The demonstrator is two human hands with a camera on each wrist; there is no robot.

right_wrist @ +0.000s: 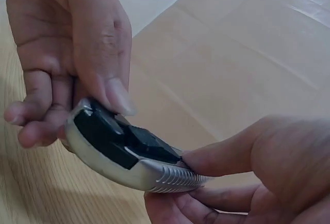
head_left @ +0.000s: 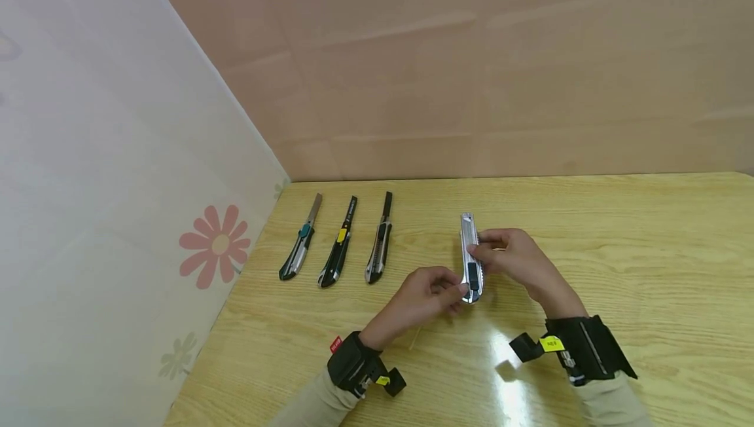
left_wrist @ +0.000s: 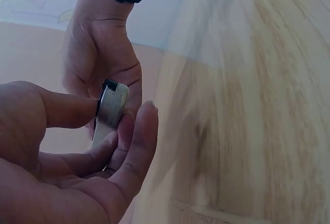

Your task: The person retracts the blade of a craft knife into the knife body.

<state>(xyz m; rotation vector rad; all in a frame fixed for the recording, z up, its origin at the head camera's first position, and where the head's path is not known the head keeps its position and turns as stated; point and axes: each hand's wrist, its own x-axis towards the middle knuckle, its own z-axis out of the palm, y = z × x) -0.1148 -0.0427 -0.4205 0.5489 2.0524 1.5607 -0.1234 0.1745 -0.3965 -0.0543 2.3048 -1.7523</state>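
Both hands hold a silver utility knife point(head_left: 470, 258) with a black slider, raised over the wooden table and pointing away from the person. My right hand point(head_left: 518, 263) pinches its ribbed middle between thumb and fingers from the right side. At the near, rounded end, my left hand point(head_left: 421, 302) pinches it, thumb on top and fingers beneath. The right wrist view shows the black slider and end piece of the knife point(right_wrist: 113, 152) close up, with the left thumb point(right_wrist: 119, 97) pressed at that end. No blade shows from the knife.
Three more utility knives lie in a row to the left on the table point(head_left: 648, 250): one with a teal slider point(head_left: 297, 250), one black with a yellow slider point(head_left: 338, 250), and one silver and black point(head_left: 378, 250). A flowered wall panel point(head_left: 118, 185) borders the left; brown sheeting point(head_left: 471, 73) stands behind.
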